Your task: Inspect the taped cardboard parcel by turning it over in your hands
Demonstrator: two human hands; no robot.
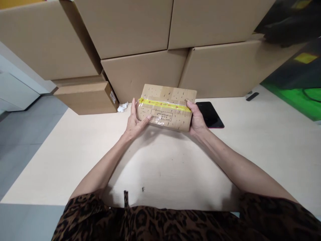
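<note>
Between my two hands is a small cardboard box (pixel 165 115), tilted so that a broad face shows. Yellow printed tape runs across it, and a framed block of print sits below the tape. My left hand (pixel 136 120) grips the box's left end, its thumb lying on the front face. At the right end my right hand (pixel 197 117) is closed round the edge, thumb on the taped face. The fingers behind the box are hidden. A shadow falls on the pale table (pixel 160 167) beneath it.
Large cardboard boxes (pixel 140 75) are stacked along the table's back. A flatter carton (pixel 85 97) lies at the left, with crumpled white paper (pixel 122 107) beside it. Right of my hands lies a black tablet-like slab (pixel 209 114); a small dark object (pixel 252 96) is farther right.
</note>
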